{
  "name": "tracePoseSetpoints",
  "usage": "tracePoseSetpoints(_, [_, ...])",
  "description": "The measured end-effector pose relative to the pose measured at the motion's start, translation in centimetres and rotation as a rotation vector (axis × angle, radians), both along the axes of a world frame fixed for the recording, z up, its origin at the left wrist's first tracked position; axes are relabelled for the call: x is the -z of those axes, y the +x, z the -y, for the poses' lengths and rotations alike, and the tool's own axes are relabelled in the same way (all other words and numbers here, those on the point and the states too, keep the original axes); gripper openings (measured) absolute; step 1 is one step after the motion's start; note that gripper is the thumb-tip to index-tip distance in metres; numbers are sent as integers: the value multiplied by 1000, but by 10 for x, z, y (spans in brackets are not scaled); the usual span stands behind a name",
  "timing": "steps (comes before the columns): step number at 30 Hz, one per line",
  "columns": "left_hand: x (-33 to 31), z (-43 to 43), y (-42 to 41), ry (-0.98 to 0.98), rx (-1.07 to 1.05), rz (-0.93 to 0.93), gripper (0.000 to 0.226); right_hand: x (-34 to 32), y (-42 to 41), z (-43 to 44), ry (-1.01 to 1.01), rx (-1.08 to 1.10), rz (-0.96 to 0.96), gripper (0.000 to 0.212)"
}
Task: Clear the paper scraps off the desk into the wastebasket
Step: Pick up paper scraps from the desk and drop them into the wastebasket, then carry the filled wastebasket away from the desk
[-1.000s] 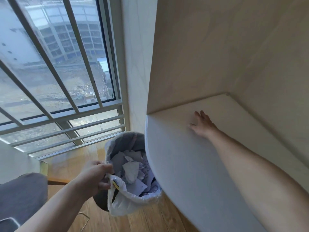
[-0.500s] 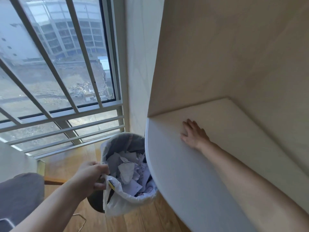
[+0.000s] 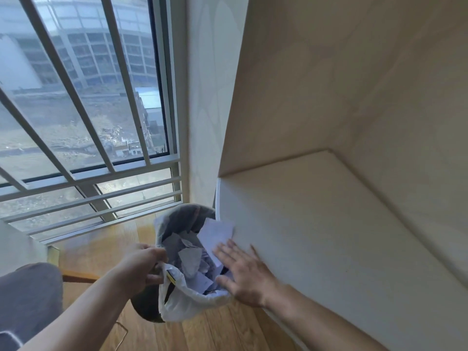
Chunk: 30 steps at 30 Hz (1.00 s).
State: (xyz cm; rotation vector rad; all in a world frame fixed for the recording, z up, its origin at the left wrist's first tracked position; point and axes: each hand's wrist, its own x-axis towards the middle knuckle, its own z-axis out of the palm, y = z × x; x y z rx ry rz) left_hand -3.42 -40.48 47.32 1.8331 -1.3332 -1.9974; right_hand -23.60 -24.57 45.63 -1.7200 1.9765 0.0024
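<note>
A room high up in town: barred window [image 3: 83, 110] beyond my fingers, wood floor [image 3: 215, 330] below, desk [image 3: 329, 249] alongside.

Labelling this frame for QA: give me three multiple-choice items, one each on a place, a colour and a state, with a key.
1. Where is the wastebasket?
A. on the desk
B. on the windowsill
C. off the desk's left edge, above the wooden floor

2. What colour is the bag lining it?
A. white
B. red
C. green

3. What is the right hand doing?
A. clenched round a pen
B. lying flat and open at the desk edge, fingers on a paper scrap
C. gripping the window bars

Key: 1 C, it hangs beside the desk edge, its rim gripped by the left hand. 2 A, the liner folded over the rim is white. 3 B, the fingers are spread on the scrap, which overhangs the basket.
</note>
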Motion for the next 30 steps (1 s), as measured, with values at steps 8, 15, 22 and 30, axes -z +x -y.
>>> tracePoseSetpoints(8, [-2, 2, 24, -37, 35, -1, 9, -23, 45, -38, 15, 167, 268, 63])
tracePoseSetpoints(15, [-3, 8, 49, 63, 50, -71, 20, -14, 93, -71, -47, 617, 342, 60])
tracePoseSetpoints(22, [-9, 11, 66, 18, 328, 4, 16, -1, 154, -100, -216, 1178, 527, 42])
tracePoseSetpoints(30, [-4, -54, 54, 68, 540, 39, 13, 20, 190, -169, -242, 1850, 931, 23])
